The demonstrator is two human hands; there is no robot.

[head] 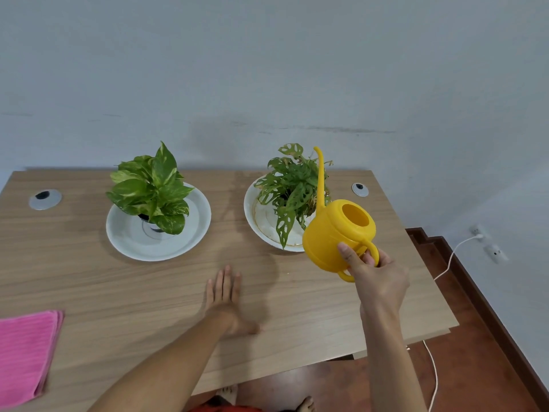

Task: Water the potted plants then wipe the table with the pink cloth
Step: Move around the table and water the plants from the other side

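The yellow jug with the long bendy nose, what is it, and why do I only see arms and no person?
The camera sits on the person's head, looking down, so only arms and toes show. The yellow plastic watering can is held by its handle in the right hand, its spout among the holey-leaved plant in a white dish. The left hand lies flat on the wooden table. Another leafy green plant stands in a white dish at left. A folded pink cloth waits near the corner.
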